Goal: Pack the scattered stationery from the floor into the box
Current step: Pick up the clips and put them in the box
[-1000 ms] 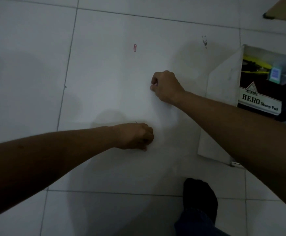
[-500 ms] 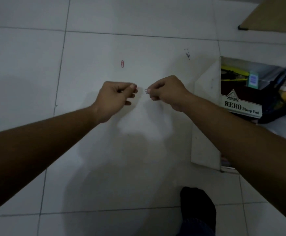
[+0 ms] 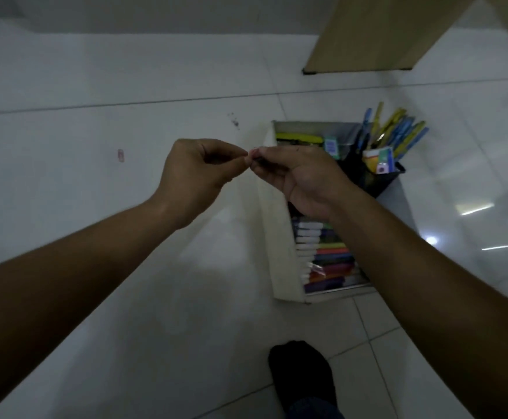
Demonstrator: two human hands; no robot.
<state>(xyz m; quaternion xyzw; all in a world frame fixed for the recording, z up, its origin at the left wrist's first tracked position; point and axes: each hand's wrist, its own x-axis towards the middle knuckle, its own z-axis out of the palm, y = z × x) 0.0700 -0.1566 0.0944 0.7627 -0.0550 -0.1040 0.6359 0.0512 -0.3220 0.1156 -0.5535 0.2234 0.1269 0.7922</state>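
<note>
Tiled floor (image 3: 65,86) — box (image 3: 278,255), red paperclip (image 3: 121,155)

Both forearms (image 3: 101,261) were bare to the frame edges, w/ the left hand (image 3: 192,173) and right hand (image 3: 301,179) bare too. One foot wore a black sock (image 3: 301,370) (dark-blue trouser cuff (image 3: 313,410), prob. denim, just above).

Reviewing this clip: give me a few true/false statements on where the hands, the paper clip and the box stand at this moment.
1. A red paper clip lies on the floor, left of both hands. True.
2. The box is empty. False: coloured markers lie in it.
3. The left hand and right hand meet at their fingertips. True.
4. The right hand presses flat on the floor. False: it is raised, fingers curled.
5. The black holder holds no pens. False: several pens stand in it.
</note>
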